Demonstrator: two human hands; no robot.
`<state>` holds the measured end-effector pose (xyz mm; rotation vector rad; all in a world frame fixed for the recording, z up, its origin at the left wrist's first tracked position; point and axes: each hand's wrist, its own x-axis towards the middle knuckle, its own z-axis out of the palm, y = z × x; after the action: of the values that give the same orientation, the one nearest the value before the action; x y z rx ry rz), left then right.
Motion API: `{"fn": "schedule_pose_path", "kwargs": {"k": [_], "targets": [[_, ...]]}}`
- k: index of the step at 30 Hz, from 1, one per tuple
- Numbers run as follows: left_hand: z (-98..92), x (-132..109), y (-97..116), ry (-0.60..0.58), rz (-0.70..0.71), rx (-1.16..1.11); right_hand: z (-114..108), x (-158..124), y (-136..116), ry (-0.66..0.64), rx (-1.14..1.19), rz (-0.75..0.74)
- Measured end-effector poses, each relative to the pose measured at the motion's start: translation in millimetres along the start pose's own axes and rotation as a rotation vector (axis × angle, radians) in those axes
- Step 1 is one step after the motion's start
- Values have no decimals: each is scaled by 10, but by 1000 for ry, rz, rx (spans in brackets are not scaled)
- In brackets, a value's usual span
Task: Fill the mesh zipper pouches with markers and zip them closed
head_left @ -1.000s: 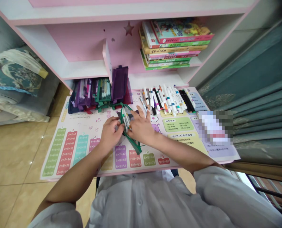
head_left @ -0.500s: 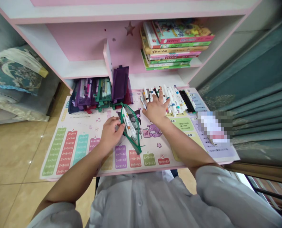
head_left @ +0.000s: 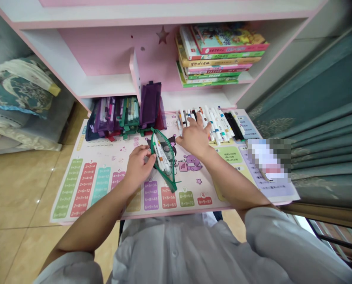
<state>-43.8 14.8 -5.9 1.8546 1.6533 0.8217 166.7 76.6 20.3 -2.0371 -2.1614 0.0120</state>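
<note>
My left hand (head_left: pixel 140 163) grips the near-left edge of a green mesh pencil pouch (head_left: pixel 173 182), which lies unzipped on the desk. Inside the pouch are several white markers (head_left: pixel 161 152) with coloured bands. My right hand (head_left: pixel 194 137) rests over the left part of a spread of loose markers (head_left: pixel 220 124), its fingers apart and touching their barrels. Whether a marker is under the fingertips is hidden. A few black markers (head_left: pixel 234 125) lie at the right end of the spread.
Filled purple mesh pouches (head_left: pixel 103 116) and green ones (head_left: pixel 129 114) are piled at the back left, beside an upright dark purple pouch (head_left: pixel 150 102). Stacked books (head_left: pixel 220 59) fill the right shelf. A blurred-out object (head_left: pixel 267 159) lies at the desk's right edge.
My right hand has shifted slightly left over the markers, its fingers bending a little. My left hand and the pouch stay in place.
</note>
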Motion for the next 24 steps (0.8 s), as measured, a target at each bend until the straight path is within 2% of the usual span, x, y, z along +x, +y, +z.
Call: {"fn": "schedule_pose_path", "kwargs": {"k": [3,8,13,17,24], "targets": [[3,2,-4,3,18,5,-259,-182,-112,39,83,-76],[18,23,-24,17,37,8,-497,-466,-255,-30,160,-230],[22,39,-41,23,54,13,-423,-568,-335,-90,165,-319],[24,35,-46,25,58,13,-282,-542,-393,-82,107,-303],[17,24,-16,21,47,10,-149,-500,-459,-148,51,-281]]}}
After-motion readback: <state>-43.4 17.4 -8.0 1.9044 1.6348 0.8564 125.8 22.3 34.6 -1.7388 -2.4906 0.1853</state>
